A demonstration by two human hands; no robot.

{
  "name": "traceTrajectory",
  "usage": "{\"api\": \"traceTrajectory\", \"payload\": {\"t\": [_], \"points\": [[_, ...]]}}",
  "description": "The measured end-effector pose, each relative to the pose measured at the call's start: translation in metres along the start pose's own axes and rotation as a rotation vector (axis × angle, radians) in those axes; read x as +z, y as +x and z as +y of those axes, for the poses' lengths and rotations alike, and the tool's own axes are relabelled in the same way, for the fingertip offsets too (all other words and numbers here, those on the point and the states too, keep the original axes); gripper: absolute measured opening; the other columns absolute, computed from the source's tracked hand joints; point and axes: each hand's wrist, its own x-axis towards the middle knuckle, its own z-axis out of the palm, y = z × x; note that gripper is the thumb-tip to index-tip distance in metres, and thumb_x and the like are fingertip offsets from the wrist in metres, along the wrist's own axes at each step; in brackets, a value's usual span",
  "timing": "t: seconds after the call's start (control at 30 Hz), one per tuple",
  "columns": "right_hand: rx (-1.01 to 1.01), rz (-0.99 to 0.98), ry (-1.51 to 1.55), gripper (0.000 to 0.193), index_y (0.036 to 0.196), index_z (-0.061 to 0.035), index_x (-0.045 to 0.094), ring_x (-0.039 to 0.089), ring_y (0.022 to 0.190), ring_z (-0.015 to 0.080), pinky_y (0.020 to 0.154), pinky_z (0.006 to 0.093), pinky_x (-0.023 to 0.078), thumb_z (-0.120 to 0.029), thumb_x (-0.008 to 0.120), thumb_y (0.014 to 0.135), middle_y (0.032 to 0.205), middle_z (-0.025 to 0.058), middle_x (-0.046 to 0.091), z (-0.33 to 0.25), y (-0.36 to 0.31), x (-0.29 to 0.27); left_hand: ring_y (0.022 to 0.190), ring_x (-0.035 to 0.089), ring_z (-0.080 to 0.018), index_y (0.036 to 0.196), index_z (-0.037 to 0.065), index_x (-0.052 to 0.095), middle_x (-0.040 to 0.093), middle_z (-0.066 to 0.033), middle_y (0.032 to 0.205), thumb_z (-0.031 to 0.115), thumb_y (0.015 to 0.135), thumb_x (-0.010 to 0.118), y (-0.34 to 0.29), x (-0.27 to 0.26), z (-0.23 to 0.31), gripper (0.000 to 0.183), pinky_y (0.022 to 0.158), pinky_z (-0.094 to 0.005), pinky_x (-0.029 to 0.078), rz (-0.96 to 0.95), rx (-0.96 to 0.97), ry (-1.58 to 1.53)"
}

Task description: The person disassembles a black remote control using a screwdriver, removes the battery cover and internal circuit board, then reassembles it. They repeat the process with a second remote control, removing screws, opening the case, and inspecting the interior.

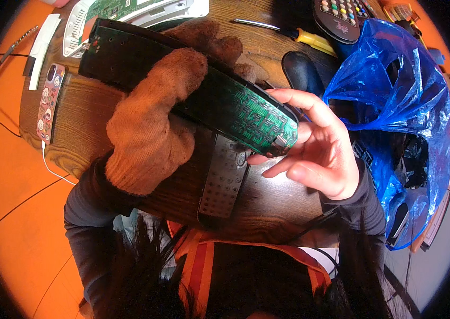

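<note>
My left hand (pixel 150 127), in a brown knit glove, is closed around the middle of an opened remote control (pixel 219 106). The remote is a long black casing, tilted down to the right, with green circuit board showing at its near right end. My bare right hand (pixel 326 143) curls its fingers around that end, index finger at the far edge, thumb apart from it. Below it on the table lies a dark, slim panel (pixel 222 178) with rows of small round buttons. Brown knit glove fabric (pixel 209 40) shows behind the casing; I cannot tell whether it is a separate glove.
A white housing with a green board (pixel 129 13) lies at the back. A yellow-handled screwdriver (pixel 315 41), a button remote (pixel 336 18) and a dark oval object (pixel 300 69) are at the back right. A blue plastic bag (pixel 389 80) fills the right; a phone (pixel 50 103) charges left.
</note>
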Motion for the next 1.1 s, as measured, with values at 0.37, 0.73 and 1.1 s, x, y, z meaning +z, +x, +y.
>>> {"api": "traceTrajectory", "payload": {"t": [0.37, 0.73, 1.1], "points": [[-0.055, 0.172, -0.049, 0.038, 0.122, 0.0042, 0.044, 0.069, 0.077, 0.0264, 0.064, 0.0308, 0.059, 0.009, 0.055, 0.086, 0.101, 0.0194, 0.065, 0.001, -0.005, 0.005, 0.103, 0.058, -0.0271, 0.122, 0.002, 0.048, 0.059, -0.0134, 0.11, 0.02, 0.09, 0.047, -0.007, 0.007, -0.005, 0.037, 0.093, -0.0415, 0.046, -0.038, -0.021, -0.02], [0.132, 0.06, -0.14, 0.043, 0.127, 0.0018, 0.038, 0.068, 0.082, 0.0253, 0.068, 0.0313, 0.057, 0.009, 0.052, 0.087, 0.103, 0.0164, 0.064, 0.014, -0.006, -0.003, 0.088, 0.063, -0.0199, 0.118, 0.003, 0.056, 0.065, -0.0078, 0.099, 0.01, 0.082, 0.067, -0.013, 0.009, -0.008, 0.038, 0.08, -0.0336, 0.051, 0.077, -0.136, -0.082], [0.097, 0.095, -0.306, 0.013, 0.099, 0.0072, 0.058, 0.067, 0.068, 0.0217, 0.061, 0.0326, 0.057, -0.002, 0.054, 0.091, 0.084, 0.0158, 0.066, 0.013, -0.012, 0.007, 0.093, 0.062, -0.0199, 0.105, 0.016, 0.066, 0.066, -0.0078, 0.095, 0.027, 0.091, 0.056, -0.018, 0.009, 0.0, 0.021, 0.086, -0.0349, 0.046, 0.005, 0.124, 0.569]]}}
